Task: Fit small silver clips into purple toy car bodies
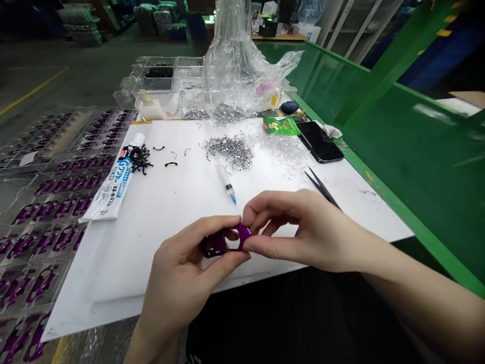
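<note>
A glossy purple molded part (243, 233) with cut-out openings is held above the white sheet (170, 202). My left hand (185, 268) grips its left end between thumb and fingers. At its right end, the thumb and fingertips of my right hand (299, 230) pinch the rim; whether a small piece is between them is hidden. Just beyond my hands lies a syringe (228, 183) with a blue tip. Black tweezers (321, 186) rest to the right. A heap of small silvery pieces (230, 150) and a pile of small black curved pieces (139, 159) lie farther back.
A white and blue tube (113, 187) lies at left, beside clear trays of purple parts (45, 235). A phone (321, 141) and green packet (281, 126) are at right. Clear plastic bagging (231, 55) stands behind. A green panel (424, 151) borders the right side.
</note>
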A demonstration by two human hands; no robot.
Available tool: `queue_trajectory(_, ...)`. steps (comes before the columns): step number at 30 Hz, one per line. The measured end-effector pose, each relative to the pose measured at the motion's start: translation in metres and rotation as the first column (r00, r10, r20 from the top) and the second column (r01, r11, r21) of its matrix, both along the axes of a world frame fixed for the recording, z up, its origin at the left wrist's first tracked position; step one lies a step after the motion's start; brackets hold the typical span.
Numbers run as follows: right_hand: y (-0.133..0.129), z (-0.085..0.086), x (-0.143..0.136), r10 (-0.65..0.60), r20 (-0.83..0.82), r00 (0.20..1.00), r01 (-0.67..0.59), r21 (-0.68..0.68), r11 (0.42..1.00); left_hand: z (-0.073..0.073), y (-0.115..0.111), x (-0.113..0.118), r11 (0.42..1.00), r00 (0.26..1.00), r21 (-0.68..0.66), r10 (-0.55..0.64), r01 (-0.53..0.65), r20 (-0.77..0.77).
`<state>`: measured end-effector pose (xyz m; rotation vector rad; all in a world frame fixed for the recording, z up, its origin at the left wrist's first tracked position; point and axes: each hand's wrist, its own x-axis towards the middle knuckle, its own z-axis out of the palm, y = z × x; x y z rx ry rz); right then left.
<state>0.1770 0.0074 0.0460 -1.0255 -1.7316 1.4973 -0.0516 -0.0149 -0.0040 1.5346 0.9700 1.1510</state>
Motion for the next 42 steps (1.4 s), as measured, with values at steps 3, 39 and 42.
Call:
queue_trajectory(3, 0.004, -0.002, 0.012, 0.016, -0.004, 1.000, -0.016, -0.055, 0.998, 0.001, 0.000, -0.001, 1.000, 1.000, -0.005, -0.001, 0.001, -0.026)
queue_trajectory(39, -0.010, -0.004, 0.003, -0.305, -0.190, 0.933, 0.332, 0.132, 0.934, 0.009, 0.005, 0.000, 0.993, 0.999, -0.118, 0.003, 0.001, 0.036)
queue_trajectory(42, -0.013, -0.008, -0.004, -0.362, -0.284, 0.888, 0.348, -0.099, 0.932, 0.006, 0.005, 0.004, 0.998, 0.994, -0.056, 0.039, -0.034, 0.104)
